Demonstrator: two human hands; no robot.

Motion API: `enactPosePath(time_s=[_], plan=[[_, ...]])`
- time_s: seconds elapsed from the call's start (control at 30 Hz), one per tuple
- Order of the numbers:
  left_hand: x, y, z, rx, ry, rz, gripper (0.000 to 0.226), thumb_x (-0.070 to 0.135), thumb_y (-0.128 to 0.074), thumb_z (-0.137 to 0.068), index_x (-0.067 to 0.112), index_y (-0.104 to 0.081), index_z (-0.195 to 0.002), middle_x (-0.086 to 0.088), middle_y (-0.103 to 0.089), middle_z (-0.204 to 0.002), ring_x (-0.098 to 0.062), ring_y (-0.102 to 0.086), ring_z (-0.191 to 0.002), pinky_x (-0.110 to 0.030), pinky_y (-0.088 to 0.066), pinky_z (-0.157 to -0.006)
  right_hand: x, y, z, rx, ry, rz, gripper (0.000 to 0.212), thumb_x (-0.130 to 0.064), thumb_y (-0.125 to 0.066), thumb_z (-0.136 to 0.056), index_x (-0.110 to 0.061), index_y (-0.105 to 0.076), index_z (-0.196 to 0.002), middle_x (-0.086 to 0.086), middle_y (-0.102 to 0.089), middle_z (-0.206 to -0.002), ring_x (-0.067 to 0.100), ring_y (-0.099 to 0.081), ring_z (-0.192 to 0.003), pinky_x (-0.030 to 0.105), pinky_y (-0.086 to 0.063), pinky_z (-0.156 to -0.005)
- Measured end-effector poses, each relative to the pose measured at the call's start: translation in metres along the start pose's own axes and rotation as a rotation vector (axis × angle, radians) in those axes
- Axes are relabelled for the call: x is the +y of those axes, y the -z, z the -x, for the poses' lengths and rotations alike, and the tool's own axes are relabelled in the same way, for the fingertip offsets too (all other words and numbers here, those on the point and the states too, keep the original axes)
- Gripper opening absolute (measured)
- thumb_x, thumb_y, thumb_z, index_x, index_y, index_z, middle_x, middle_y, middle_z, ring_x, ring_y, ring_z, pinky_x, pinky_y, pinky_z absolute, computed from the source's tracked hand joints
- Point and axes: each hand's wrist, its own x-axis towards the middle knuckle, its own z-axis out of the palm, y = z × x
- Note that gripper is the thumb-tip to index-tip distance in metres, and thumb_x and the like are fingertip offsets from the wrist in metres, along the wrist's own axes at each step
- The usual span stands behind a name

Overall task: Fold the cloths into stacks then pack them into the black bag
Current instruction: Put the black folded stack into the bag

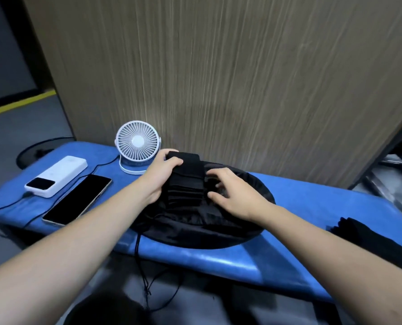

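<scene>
The scene is lit evenly and rather dimly from above, with no hard shadows cast. A soft glare is seen along the front edge of the blue worktop (218, 259), and a faint sheen on the phone screen (78, 199). The wooden panel (218, 66) behind is smeared into vertical streaks by motion blur. Strong wide-angle distortion is shown at the edges, where the forearms are stretched and the worktop is bent. Detail in the black bag (195, 228) is lost in darkness. The white fan (137, 146) is rendered fairly sharply.
</scene>
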Motion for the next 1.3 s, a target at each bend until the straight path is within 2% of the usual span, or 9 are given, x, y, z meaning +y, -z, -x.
enactPosePath(time_s=[0.1,0.27,0.4,0.47,0.6,0.73,0.9,1.13,1.3], plan=[[-0.013,-0.002,-0.006,-0.044,0.021,-0.001,0.027,0.01,-0.061,-0.092,0.022,-0.058,-0.116,-0.006,-0.066,-0.1,-0.016,-0.064,-0.081,-0.026,-0.053,-0.065,0.009,-0.007,0.002,-0.017,0.009,0.077,0.026,-0.038,-0.046,-0.083,-0.036,-0.057,-0.107,-0.015,-0.066,-0.103,0.013,-0.06,-0.099,0.043,-0.051,-0.088],[-0.029,-0.011,-0.002,-0.202,0.147,-0.074,0.028,0.015,-0.063,-0.092,0.023,-0.059,-0.118,-0.003,-0.07,-0.102,-0.014,-0.066,-0.088,-0.026,-0.051,-0.068,0.007,-0.011,0.007,0.01,0.016,0.108,0.026,-0.028,-0.037,-0.072,-0.03,-0.06,-0.083,-0.015,-0.057,-0.077,0.009,-0.052,-0.08,0.036,-0.049,-0.078],[-0.036,-0.016,0.004,-0.288,0.148,-0.168,0.022,0.019,-0.061,-0.095,0.02,-0.059,-0.117,-0.007,-0.07,-0.106,-0.016,-0.066,-0.096,-0.028,-0.051,-0.078,-0.002,-0.005,0.008,0.079,-0.022,0.117,0.009,-0.037,-0.042,-0.086,-0.032,-0.044,-0.093,-0.012,-0.046,-0.095,0.008,-0.047,-0.084,0.037,-0.047,-0.071],[-0.038,-0.016,0.006,-0.331,0.077,-0.291,0.018,0.027,-0.053,-0.099,0.023,-0.062,-0.114,-0.003,-0.07,-0.113,-0.014,-0.063,-0.105,-0.028,-0.048,-0.089,-0.007,-0.006,0.005,0.053,-0.015,0.187,0.027,-0.048,-0.049,-0.092,-0.027,-0.049,-0.108,-0.009,-0.045,-0.107,0.011,-0.045,-0.097,0.031,-0.038,-0.074],[-0.033,-0.003,0.008,-0.44,-0.091,-0.605,0.037,0.032,-0.03,-0.108,0.029,-0.057,-0.133,0.012,-0.055,-0.138,-0.003,-0.047,-0.128,-0.026,-0.031,-0.11,-0.021,-0.016,-0.004,0.001,0.128,0.326,0.073,-0.071,-0.037,-0.084,-0.019,-0.05,-0.133,0.003,-0.049,-0.126,0.025,-0.046,-0.117,0.041,-0.036,-0.104],[-0.03,0.02,0.001,-0.438,-0.241,-0.89,0.047,0.027,-0.034,-0.108,0.022,-0.031,-0.154,0.008,-0.038,-0.153,-0.003,-0.032,-0.139,-0.017,-0.02,-0.113,-0.032,-0.021,-0.018,-0.095,0.172,0.32,0.069,-0.062,-0.052,-0.09,-0.014,-0.049,-0.14,0.005,-0.042,-0.15,0.022,-0.034,-0.141,0.043,-0.021,-0.119],[-0.021,0.037,-0.001,-0.396,-0.392,-1.343,0.037,0.011,-0.06,-0.088,0.02,-0.044,-0.12,0.002,-0.06,-0.111,-0.023,-0.06,-0.106,-0.036,-0.046,-0.09,-0.047,-0.025,-0.034,-0.176,0.165,0.448,0.061,-0.056,-0.05,-0.092,-0.021,-0.042,-0.142,0.007,-0.053,-0.13,0.027,-0.053,-0.12,0.042,-0.034,-0.106],[-0.012,0.048,0.002,-0.629,-0.381,-2.018,0.057,0.043,-0.064,-0.083,0.033,-0.044,-0.136,0.006,-0.044,-0.138,-0.017,-0.043,-0.133,-0.038,-0.029,-0.111,-0.064,-0.043,-0.042,-0.443,0.161,0.632,0.059,-0.055,-0.044,-0.089,-0.029,-0.05,-0.142,0.002,-0.033,-0.152,0.026,-0.016,-0.148,0.054,-0.019,-0.116],[-0.004,0.064,-0.009,-0.692,-0.249,-2.033,0.07,0.042,-0.07,-0.08,0.038,-0.038,-0.143,0.016,-0.024,-0.159,-0.014,-0.03,-0.143,-0.037,-0.028,-0.115,-0.053,-0.037,-0.04,-0.507,0.032,0.664,0.062,-0.066,-0.045,-0.087,-0.031,-0.049,-0.138,0.0,-0.042,-0.142,0.027,-0.035,-0.136,0.055,-0.03,-0.105]])
